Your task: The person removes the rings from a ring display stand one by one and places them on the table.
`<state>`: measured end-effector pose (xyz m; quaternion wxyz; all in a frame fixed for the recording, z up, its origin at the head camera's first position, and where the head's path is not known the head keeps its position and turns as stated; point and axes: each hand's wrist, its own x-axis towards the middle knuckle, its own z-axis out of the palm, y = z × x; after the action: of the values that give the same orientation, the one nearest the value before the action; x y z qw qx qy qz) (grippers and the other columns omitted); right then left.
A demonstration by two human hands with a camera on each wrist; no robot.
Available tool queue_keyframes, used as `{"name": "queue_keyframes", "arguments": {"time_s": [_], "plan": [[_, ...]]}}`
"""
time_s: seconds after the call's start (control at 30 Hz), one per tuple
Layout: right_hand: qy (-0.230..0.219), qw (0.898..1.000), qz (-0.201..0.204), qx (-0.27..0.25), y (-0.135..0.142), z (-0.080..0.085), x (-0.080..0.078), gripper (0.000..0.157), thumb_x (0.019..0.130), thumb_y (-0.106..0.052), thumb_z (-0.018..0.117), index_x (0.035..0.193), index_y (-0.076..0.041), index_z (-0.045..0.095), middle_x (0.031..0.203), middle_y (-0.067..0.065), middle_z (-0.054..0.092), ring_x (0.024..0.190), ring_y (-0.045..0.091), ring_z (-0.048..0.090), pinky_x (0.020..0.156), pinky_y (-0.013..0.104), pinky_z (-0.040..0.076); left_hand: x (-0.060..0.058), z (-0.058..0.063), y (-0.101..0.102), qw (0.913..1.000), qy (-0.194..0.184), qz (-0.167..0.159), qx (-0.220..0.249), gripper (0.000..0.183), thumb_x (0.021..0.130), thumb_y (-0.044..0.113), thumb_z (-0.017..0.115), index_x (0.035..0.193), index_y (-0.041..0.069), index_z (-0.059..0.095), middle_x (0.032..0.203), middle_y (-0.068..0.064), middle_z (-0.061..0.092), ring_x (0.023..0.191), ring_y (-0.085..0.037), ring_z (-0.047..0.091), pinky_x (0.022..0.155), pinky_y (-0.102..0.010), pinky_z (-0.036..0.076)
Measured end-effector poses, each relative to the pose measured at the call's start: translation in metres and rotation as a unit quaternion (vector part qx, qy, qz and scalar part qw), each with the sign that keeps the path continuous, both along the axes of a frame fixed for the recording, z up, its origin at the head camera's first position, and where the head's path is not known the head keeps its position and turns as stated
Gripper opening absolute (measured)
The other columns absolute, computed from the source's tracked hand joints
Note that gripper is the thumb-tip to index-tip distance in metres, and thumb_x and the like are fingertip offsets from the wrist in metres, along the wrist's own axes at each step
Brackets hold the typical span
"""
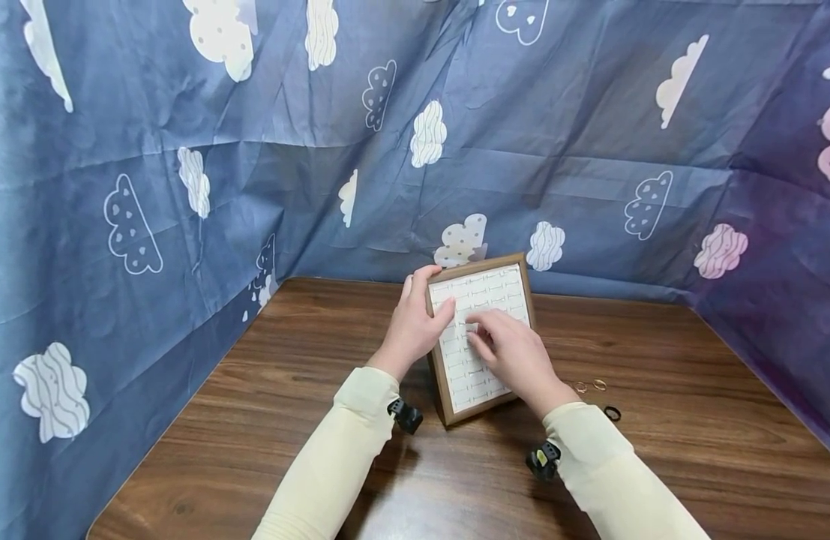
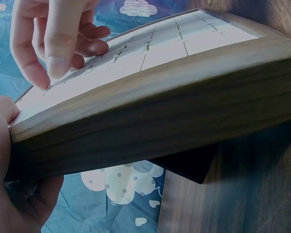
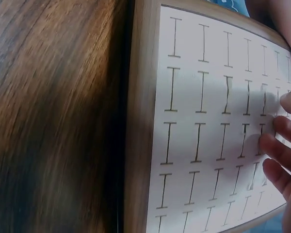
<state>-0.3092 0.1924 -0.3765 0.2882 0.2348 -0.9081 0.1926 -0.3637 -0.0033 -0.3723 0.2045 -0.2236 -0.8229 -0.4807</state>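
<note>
A wooden-framed ring display tray [image 1: 482,375] leans upright and slightly tilted, its white padded face lined with rows of I-shaped slits. My left hand [image 1: 415,319] grips its upper left edge, thumb over the front and fingers behind in the left wrist view. My right hand [image 1: 516,352] is at the middle of the face, index finger and thumb bent toward a slit. In the left wrist view, the index fingertip [image 2: 41,82] meets the padding beside a tiny glint. I cannot tell whether a ring is between these fingers. Its other fingers [image 3: 281,150] hover close over the slits.
On the brown wooden table [image 1: 253,420], right of the tray, lie a black ring [image 1: 612,413] and gold-coloured rings [image 1: 600,385], partly behind the right wrist. A dark support [image 2: 189,167] juts out behind the tray. A blue cloud-patterned cloth [image 1: 286,187] hangs around the table.
</note>
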Motion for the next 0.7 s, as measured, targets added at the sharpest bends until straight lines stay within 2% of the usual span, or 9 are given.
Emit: {"name": "queue_keyframes", "arguments": {"time_s": [0.17, 0.4, 0.7], "plan": [[-0.021, 1.000, -0.012, 0.014, -0.004, 0.003, -0.002, 0.014, 0.104, -0.017, 0.070, 0.117, -0.012, 0.067, 0.094, 0.003, 0.067, 0.085, 0.020, 0.063, 0.079, 0.045, 0.054, 0.000, 0.000, 0.000, 1.0000, 0.000, 0.000, 0.000, 0.059, 0.104, 0.029, 0.067, 0.157, 0.022, 0.042, 0.148, -0.013, 0.051, 0.113, -0.033, 0.066, 0.098, -0.051, 0.056], [-0.035, 0.999, -0.008, 0.037, -0.006, 0.010, -0.007, 0.008, 0.105, -0.016, 0.068, 0.108, -0.014, 0.061, 0.090, 0.001, 0.059, 0.078, 0.017, 0.056, 0.071, 0.039, 0.048, 0.000, 0.001, -0.001, 1.0000, 0.001, -0.004, 0.001, 0.060, 0.104, 0.029, 0.067, 0.158, 0.021, 0.042, 0.148, -0.014, 0.051, 0.112, -0.034, 0.066, 0.098, -0.052, 0.057], [-0.005, 0.997, 0.008, 0.071, -0.008, 0.010, -0.010, 0.010, 0.107, -0.008, 0.064, 0.104, -0.014, 0.057, 0.090, 0.002, 0.058, 0.079, 0.021, 0.057, 0.071, 0.040, 0.051, 0.002, 0.000, -0.001, 1.0000, 0.001, -0.004, 0.004, 0.060, 0.104, 0.029, 0.067, 0.158, 0.022, 0.042, 0.147, -0.013, 0.051, 0.109, -0.034, 0.067, 0.095, -0.051, 0.057]]}}
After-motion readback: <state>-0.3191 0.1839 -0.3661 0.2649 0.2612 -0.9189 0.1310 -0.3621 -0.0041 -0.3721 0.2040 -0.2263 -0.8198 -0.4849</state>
